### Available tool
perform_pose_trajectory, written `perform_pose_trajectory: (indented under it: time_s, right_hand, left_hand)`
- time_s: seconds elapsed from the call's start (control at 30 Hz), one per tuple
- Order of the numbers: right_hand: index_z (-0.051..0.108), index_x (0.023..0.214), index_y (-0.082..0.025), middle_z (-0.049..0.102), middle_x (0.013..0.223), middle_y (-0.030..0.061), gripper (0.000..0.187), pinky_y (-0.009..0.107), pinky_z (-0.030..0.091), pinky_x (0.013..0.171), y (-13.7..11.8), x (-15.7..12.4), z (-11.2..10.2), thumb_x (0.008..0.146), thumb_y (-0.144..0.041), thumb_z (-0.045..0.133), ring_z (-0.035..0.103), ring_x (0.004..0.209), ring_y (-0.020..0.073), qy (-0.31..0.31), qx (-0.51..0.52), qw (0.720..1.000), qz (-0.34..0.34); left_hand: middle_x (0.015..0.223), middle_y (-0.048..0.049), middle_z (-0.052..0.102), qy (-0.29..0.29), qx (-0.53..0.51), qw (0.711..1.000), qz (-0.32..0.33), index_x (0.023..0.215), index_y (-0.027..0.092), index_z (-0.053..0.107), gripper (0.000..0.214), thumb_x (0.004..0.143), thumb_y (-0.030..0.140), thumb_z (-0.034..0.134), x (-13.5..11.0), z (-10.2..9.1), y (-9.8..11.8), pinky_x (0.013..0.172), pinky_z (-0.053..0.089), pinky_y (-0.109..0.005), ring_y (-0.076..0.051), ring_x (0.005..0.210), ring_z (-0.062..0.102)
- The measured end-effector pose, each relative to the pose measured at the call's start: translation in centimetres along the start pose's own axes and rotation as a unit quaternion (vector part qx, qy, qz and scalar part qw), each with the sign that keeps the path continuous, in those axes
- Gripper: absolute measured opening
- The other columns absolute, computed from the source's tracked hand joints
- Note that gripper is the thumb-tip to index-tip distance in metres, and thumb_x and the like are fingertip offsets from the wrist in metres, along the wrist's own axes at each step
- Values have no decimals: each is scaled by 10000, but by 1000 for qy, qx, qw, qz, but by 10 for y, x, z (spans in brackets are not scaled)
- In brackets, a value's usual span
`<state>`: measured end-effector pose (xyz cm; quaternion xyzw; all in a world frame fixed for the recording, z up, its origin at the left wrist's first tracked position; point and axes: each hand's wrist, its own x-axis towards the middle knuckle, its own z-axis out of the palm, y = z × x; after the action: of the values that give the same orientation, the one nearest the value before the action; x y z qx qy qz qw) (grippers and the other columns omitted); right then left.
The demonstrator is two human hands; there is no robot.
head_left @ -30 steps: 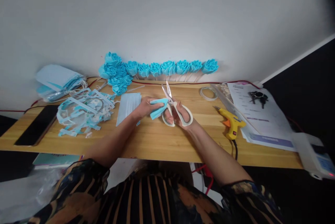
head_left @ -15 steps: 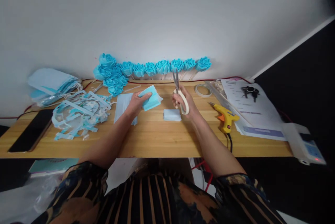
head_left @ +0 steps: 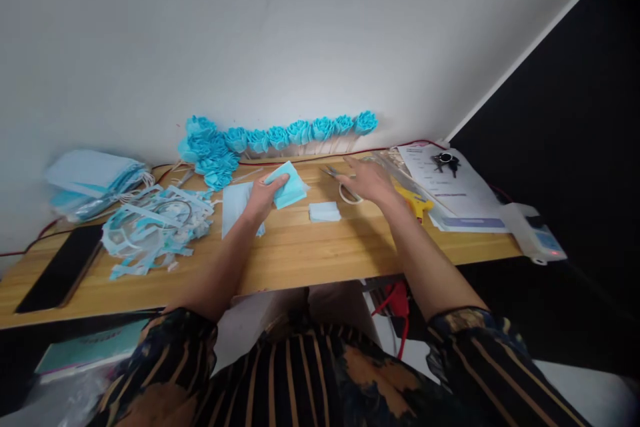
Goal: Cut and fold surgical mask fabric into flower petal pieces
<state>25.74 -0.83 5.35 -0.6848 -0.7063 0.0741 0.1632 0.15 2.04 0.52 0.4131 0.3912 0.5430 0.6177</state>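
Observation:
My left hand [head_left: 261, 200] is closed on a folded light-blue fabric sheet [head_left: 291, 190], thumb on top, held over the wooden table [head_left: 290, 260]. Paler flat fabric sheets [head_left: 233, 204] lie beneath that hand. My right hand [head_left: 371, 180] has its fingers stretched out and grips nothing. White-handled scissors [head_left: 331, 172] rest on the tabletop beside its fingers, partly covered by them. Between my two hands is a small pile of pale-blue fabric pieces [head_left: 324, 212].
Blue fabric flowers [head_left: 299, 132] line the wall. Fabric scraps [head_left: 155, 224], a bag of masks [head_left: 95, 180] and a phone [head_left: 63, 268] lie leftward. Right of centre, my arm partly hides a yellow glue gun [head_left: 417, 202]; papers [head_left: 453, 197] with keys [head_left: 447, 162] lie beyond.
My right hand has let go of the scissors, which now lie on the table, and has moved right with its fingers opened. My left hand keeps the folded sheet. The view has shifted.

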Motion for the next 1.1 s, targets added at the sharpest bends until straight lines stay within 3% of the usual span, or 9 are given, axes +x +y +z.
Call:
perform_pose_trajectory:
  time_s: [0.03,0.1,0.17,0.27,0.43,0.57,0.77,0.93,1.1]
  right_hand:
    - [521,1493,-186,654,1392,179,661,511,431,1107,-9,-3,0,924,-514,600,580,1329,368,-1,87,996,-35]
    - [434,1553,-245,597,1480,124,714,463,463,1100,-29,-7,8,929,-566,568,558,1371,308,-52,282,953,-97]
    - [438,1547,-272,545,1533,102,774,461,460,1113,-47,-7,23,870,-584,645,525,1406,302,-73,382,914,-113]
    - [527,1474,-256,659,1396,90,789,471,443,1126,-62,-1,48,758,-458,790,588,1326,298,-33,404,909,-99]
    - [691,1154,-196,778,1002,34,432,388,566,887,-56,6,72,723,-227,691,718,940,228,-14,468,882,-47]
    - [696,1054,-186,760,979,28,383,345,537,839,-44,2,69,675,-239,676,686,899,209,68,505,861,-2]
    - [587,1198,-218,681,816,-20,540,286,492,713,-38,-15,60,674,-306,682,619,752,160,161,584,795,36]
    - [563,1121,-244,594,745,-55,480,246,446,618,-35,-32,57,691,-373,732,549,661,123,184,600,778,24]
    - [527,922,-252,533,674,-76,348,242,468,599,-37,-47,52,698,-403,745,523,615,115,175,615,769,11]
  left_hand:
    - [768,-28,740,-1,6,1000,9,892,137,765,631,441,536,953,0,0,0,729,589,-330,-172,682,672]
    - [745,-23,728,2,34,999,36,855,137,769,595,467,556,934,1,1,-3,698,568,-303,-166,680,657]
    - [721,-18,713,6,70,995,70,801,140,768,535,507,564,911,3,0,-6,661,531,-276,-160,678,639]
    - [722,-16,705,0,91,990,109,771,145,771,450,559,523,890,4,1,-8,653,500,-267,-159,690,626]
    - [723,-31,696,26,75,986,143,775,137,764,427,572,497,873,5,4,-5,663,492,-278,-172,707,614]
    - [704,-14,670,-5,79,985,151,728,149,740,411,606,530,836,8,1,-6,654,455,-261,-154,693,580]
    - [658,9,618,-56,119,983,132,688,160,695,389,642,531,807,14,-2,-16,637,412,-252,-136,666,530]
    - [585,26,535,-84,164,971,153,627,168,645,404,649,546,785,10,1,-13,591,352,-250,-119,602,454]
    - [639,9,596,-117,177,963,164,697,151,706,465,594,594,805,3,10,15,621,391,-259,-131,630,485]
